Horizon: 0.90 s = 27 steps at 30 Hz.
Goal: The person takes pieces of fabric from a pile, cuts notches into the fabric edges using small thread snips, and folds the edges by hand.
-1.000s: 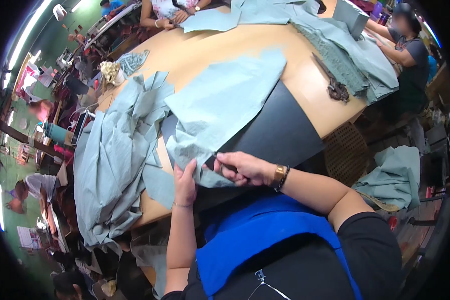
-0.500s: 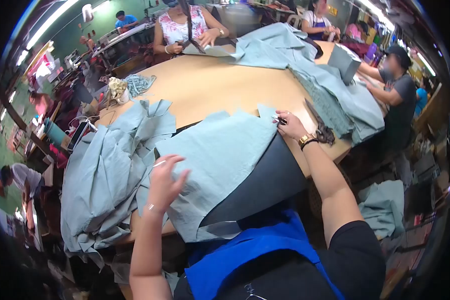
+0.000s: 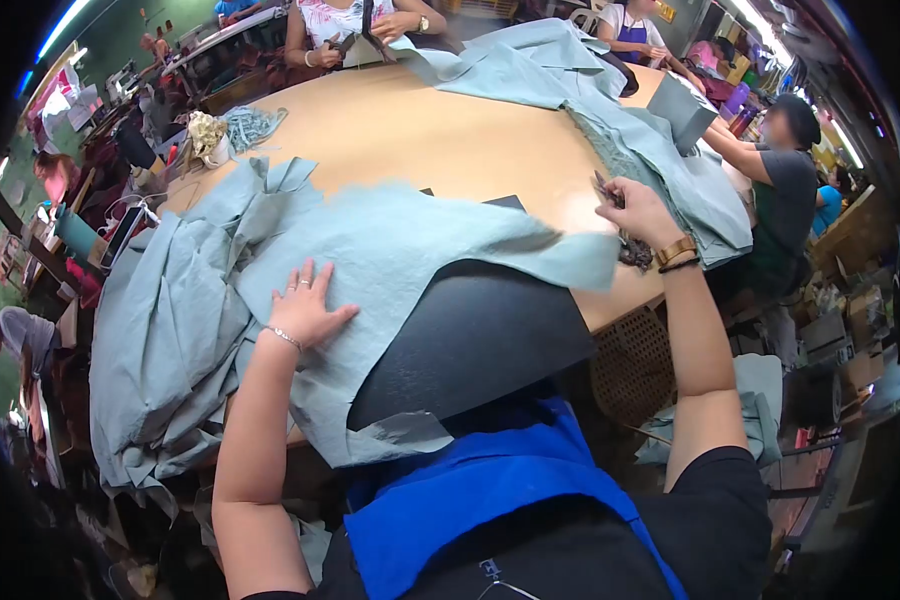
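Observation:
My left hand [image 3: 310, 308] lies flat with fingers spread on a pale blue-green cloth piece [image 3: 370, 240]. Over the table's right part, my right hand [image 3: 634, 212] is closed round a small dark tool whose tip points up; its shape is mostly hidden. The cloth's right end [image 3: 580, 258] is lifted and curls just below that hand. Under the cloth a dark grey sheet [image 3: 480, 330] shows along the near table edge. Dark-handled scissors [image 3: 634, 252] lie partly hidden behind my right wrist.
A crumpled heap of the same cloth [image 3: 170, 330] hangs over the table's left edge. More cloth [image 3: 630, 150] runs along the far right side of the table [image 3: 420, 130]. Co-workers are at the far and right sides. A woven chair [image 3: 630, 365] stands at the right.
My left hand has gone from raised to flat on the cloth. My right hand has moved right and up, off the cloth's corner, and the cloth's right end has swung to the right.

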Available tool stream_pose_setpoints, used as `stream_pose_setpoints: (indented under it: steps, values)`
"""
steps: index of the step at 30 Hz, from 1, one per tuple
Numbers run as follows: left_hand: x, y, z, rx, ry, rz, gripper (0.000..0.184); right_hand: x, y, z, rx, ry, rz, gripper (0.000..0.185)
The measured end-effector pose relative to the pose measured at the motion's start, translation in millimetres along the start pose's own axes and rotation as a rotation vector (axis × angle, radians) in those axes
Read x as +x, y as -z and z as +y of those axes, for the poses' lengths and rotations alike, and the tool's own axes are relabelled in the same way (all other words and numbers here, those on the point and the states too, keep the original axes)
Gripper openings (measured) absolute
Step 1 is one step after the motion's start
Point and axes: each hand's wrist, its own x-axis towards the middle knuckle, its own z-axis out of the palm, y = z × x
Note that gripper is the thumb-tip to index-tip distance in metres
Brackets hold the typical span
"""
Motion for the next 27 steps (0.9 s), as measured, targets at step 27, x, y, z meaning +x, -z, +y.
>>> stream_pose_setpoints:
  steps: [27]
  values:
    - [15.3,-44.5,72.5,-0.702,-0.397,0.537,0.006,-41.8,-158.6,-165.2,1.623,-0.782,-0.955,0.037]
